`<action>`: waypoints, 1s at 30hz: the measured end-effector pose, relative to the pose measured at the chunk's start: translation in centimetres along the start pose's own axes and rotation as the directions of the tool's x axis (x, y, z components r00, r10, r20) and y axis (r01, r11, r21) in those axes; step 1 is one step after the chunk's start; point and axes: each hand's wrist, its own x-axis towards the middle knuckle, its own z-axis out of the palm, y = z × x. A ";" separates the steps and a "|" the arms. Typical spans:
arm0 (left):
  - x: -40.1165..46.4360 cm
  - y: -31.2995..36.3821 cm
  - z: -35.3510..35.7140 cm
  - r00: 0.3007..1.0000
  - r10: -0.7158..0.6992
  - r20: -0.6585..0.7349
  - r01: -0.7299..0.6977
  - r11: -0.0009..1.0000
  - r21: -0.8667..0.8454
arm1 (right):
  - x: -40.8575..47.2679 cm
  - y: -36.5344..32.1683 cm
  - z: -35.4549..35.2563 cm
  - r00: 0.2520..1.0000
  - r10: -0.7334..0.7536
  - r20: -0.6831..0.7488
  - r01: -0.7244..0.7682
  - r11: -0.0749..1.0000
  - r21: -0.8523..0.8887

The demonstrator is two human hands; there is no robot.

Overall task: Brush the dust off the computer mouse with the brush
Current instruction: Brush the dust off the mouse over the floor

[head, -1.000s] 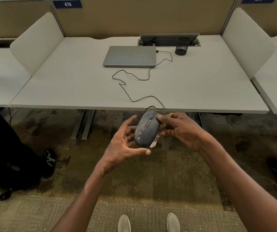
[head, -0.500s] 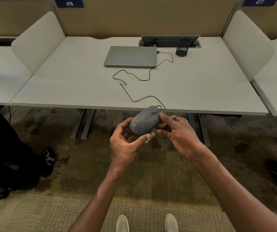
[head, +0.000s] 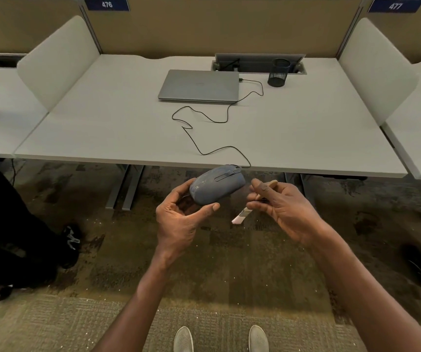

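Two hands are seen raised in front of the desk (head: pixel 306 138), each occupied. The mouse (head: pixel 217 185) is cradled in the left hand (head: pixel 178 217), fingers curled behind it and the thumb pressed under its near edge, top side up. Its cable (head: pixel 219 148) is trailed from its far end up onto the desk, toward the laptop (head: pixel 199 85). The brush (head: pixel 239 217) is pinched in the right hand (head: pixel 280 207), just beside the mouse but apart from it, with the pale bristle end pointed down and away from the shell. Pale dust smears are still visible across the mouse's upper surface, mostly on the side nearer the left palm. Little or no cleaning is judged to be finished; the brush is yet to be turned onto the shell and swept over the top, the wheel groove and the sides.
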 end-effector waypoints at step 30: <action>-0.7 -1.9 0.8 0.996 -0.032 0.079 0.025 0.996 0.091 | -2.4 -7.6 8.2 0.712 -0.494 0.499 0.650 0.193 -0.735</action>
